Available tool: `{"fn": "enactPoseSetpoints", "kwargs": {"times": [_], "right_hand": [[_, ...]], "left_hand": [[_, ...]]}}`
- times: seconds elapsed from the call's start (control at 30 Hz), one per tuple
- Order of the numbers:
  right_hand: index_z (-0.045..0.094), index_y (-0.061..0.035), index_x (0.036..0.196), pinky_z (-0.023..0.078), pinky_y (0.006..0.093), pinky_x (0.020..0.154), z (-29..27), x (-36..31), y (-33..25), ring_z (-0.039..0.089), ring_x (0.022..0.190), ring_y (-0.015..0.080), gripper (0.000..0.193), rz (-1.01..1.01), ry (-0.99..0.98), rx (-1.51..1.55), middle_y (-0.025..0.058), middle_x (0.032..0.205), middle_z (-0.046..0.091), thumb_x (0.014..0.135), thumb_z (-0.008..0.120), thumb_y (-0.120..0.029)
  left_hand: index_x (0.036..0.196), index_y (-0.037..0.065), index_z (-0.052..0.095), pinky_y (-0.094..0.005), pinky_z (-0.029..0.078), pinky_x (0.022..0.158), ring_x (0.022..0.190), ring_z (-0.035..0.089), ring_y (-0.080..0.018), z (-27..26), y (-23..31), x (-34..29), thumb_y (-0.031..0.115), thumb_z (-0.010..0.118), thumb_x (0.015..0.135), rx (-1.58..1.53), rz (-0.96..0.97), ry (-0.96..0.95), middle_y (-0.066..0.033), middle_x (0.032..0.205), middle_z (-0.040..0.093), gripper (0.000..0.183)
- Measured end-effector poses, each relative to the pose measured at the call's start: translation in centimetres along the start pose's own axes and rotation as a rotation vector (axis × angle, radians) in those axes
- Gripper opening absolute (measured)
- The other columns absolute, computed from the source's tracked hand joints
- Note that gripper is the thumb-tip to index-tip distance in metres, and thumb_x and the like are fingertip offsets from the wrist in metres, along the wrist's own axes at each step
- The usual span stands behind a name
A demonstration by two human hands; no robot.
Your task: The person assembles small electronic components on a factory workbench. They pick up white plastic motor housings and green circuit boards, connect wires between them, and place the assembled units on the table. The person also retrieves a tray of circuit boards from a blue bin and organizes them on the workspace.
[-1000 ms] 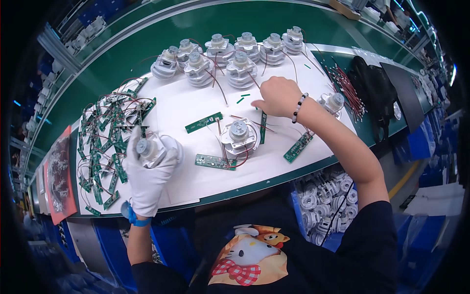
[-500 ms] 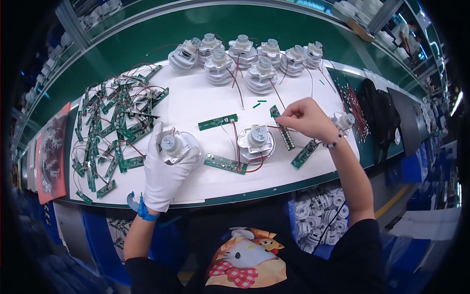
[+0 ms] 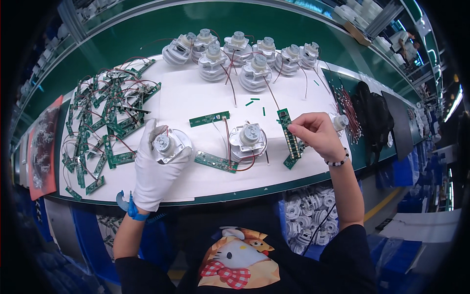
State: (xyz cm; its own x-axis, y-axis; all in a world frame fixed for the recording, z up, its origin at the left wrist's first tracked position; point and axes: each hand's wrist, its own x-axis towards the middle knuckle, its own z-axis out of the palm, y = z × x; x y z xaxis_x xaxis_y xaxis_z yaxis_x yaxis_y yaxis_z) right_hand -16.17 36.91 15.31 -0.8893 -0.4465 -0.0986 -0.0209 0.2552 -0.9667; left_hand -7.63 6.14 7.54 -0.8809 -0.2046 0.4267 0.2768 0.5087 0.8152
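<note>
My left hand (image 3: 155, 171), in a white glove, is closed around a white motor unit (image 3: 164, 143) with a round metal motor on top, at the table's left middle. My bare right hand (image 3: 317, 134) pinches a narrow green circuit board (image 3: 288, 131) between thumb and fingers. Another green board (image 3: 292, 161) lies partly hidden beneath it. Between my hands a second motor unit (image 3: 249, 138) stands on the white sheet, with wires beside it. A board (image 3: 215, 161) touches its left side, and another board (image 3: 209, 119) lies farther back.
Tangled wired boards (image 3: 107, 117) cover the left side. Several motor units (image 3: 255, 73) stand at the back, wires trailing. Small green strips (image 3: 252, 101) lie in front of them. At right are a wire bundle (image 3: 346, 115) and a black bag (image 3: 369, 110). A bin of white parts (image 3: 313, 210) sits below the edge.
My right hand now pinches the narrow board, which has shifted right and nearer. A wire that reached from the middle motor unit toward that hand now points nearer. Another green strip shows.
</note>
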Motion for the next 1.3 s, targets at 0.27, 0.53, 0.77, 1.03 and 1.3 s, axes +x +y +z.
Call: {"fn": "enactPoseSetpoints", "kwargs": {"times": [0.27, 0.53, 0.77, 1.03, 1.3], "right_hand": [[0.063, 0.0031, 0.080, 0.035, 0.0131, 0.048, -0.1, -0.3, 0.7, 0.047, 0.057, -0.0004, 0.010, -0.076, 0.007, -0.027, -0.0019, 0.068, 0.059, 0.079, 0.063, -0.007], [0.059, 0.0020, 0.077, 0.035, 0.0216, 0.045, 0.8, -1.5, 0.5, 0.047, 0.049, 0.0103, 0.004, -0.446, 0.252, -0.749, 0.0076, 0.064, 0.055, 0.075, 0.060, -0.001], [0.055, 0.0032, 0.079, 0.041, 0.0214, 0.047, 1.9, -2.3, 0.7, 0.055, 0.050, 0.0110, 0.004, -0.433, 0.243, -0.526, 0.0088, 0.061, 0.058, 0.081, 0.053, 0.000], [0.053, 0.0021, 0.082, 0.039, 0.0180, 0.046, 0.4, -2.9, 2.8, 0.055, 0.052, 0.0073, 0.010, -0.420, 0.299, -0.201, 0.0040, 0.061, 0.056, 0.087, 0.049, -0.006], [0.053, 0.0004, 0.086, 0.027, 0.0151, 0.040, 1.4, -2.5, 2.9, 0.035, 0.044, 0.0013, 0.022, -0.268, 0.362, 0.149, -0.0005, 0.059, 0.049, 0.092, 0.043, -0.018]], "left_hand": [[0.129, -0.002, 0.023, -0.0320, 0.040, 0.090, 0.104, 0.048, -0.0214, -1.8, 1.9, 0.2, 0.014, 0.078, 0.062, -0.028, -0.098, -0.161, -0.0145, 0.114, 0.045, 0.089], [0.114, -0.003, 0.049, -0.0337, 0.038, 0.092, 0.104, 0.051, -0.0211, -4.6, 13.4, 6.2, 0.005, 0.058, 0.077, 0.274, 0.509, 0.058, -0.0149, 0.116, 0.051, 0.039], [0.088, -0.001, 0.062, -0.0268, 0.046, 0.056, 0.059, 0.057, -0.0158, 6.8, 14.1, 11.9, 0.027, 0.053, 0.085, 0.373, 0.538, -0.879, -0.0098, 0.069, 0.061, 0.030], [0.077, -0.003, 0.060, -0.0255, 0.043, 0.049, 0.052, 0.055, -0.0115, 10.0, 14.1, 12.1, 0.041, 0.056, 0.082, -0.011, 0.088, -1.114, -0.0067, 0.062, 0.057, 0.045], [0.076, -0.004, 0.059, -0.0251, 0.044, 0.050, 0.052, 0.055, -0.0116, 11.1, 14.0, 12.3, 0.039, 0.053, 0.085, 0.019, 0.100, -1.091, -0.0071, 0.061, 0.056, 0.044]]}}
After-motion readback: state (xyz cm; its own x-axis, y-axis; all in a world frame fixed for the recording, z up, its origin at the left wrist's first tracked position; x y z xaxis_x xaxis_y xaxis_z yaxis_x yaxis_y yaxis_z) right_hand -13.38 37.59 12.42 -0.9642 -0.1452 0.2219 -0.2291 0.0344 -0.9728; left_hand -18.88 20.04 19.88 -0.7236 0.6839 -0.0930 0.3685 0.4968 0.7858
